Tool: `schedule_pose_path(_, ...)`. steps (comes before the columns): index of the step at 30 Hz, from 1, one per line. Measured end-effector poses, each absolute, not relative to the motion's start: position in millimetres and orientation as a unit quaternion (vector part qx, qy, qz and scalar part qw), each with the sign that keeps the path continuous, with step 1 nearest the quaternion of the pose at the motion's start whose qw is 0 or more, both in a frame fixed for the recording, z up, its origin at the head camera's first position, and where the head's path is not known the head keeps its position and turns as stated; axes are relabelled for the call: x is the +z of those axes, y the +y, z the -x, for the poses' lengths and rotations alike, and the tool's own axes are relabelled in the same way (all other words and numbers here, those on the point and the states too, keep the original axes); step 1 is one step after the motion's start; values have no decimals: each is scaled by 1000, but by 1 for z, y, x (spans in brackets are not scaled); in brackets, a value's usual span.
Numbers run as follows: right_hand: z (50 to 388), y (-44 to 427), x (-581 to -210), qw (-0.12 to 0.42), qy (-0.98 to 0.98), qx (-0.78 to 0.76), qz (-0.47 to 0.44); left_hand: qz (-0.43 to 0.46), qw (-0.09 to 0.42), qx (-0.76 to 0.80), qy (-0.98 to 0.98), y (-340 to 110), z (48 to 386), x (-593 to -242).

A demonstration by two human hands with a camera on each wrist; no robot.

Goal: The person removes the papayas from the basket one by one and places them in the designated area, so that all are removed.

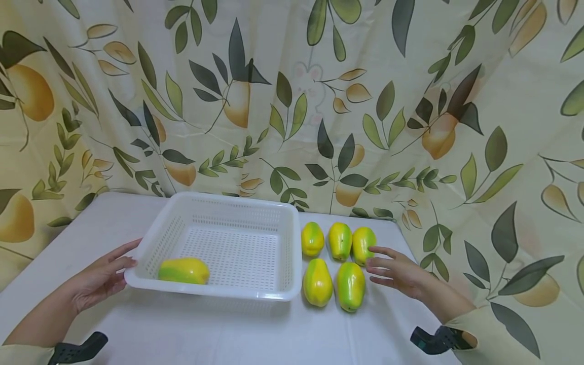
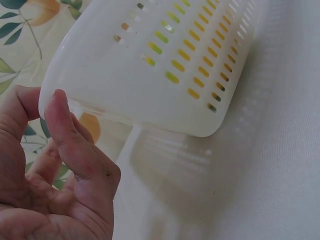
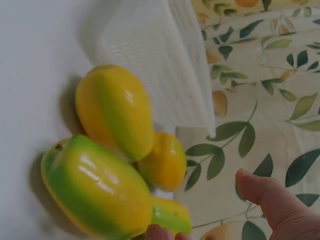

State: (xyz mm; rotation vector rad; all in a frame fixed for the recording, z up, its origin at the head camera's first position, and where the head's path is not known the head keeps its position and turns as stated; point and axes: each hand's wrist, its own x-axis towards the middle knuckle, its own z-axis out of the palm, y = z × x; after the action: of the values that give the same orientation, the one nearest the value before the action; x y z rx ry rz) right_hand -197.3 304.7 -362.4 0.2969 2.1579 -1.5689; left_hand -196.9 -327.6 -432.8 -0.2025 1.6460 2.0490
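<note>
A white plastic basket (image 1: 242,292) with slotted walls stands on the table, and a yellow-green papaya (image 1: 183,270) lies inside at its front left. My left hand (image 1: 102,276) pinches the left rim; thumb and forefinger meet the edge in the left wrist view, where the basket wall (image 2: 115,80) fills the top. Several more papayas (image 1: 318,283) are grouped to the right of the basket. Beside them, my right hand (image 1: 399,271) has its fingers spread, with fingertips near the back right papaya (image 1: 363,245); whether they touch it I cannot tell. The right wrist view shows a papaya (image 3: 95,190) close up.
A white cloth covers the table (image 1: 219,334). Behind it hangs a curtain (image 1: 283,137) printed with leaves and fruit, which also drapes along the right side. Dark straps (image 1: 442,338) sit on both wrists.
</note>
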Motion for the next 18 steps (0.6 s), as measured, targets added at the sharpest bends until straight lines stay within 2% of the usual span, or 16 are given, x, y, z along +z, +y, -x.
schedule_pose_path(10, 207, 251, -335, 239, 781, -576, -37, 69, 252, 758, 598, -327, 196, -433)
schedule_pose_path(18, 218, 204, -329, 247, 764, -596, 0, 70, 250, 757, 600, -327, 197, -433)
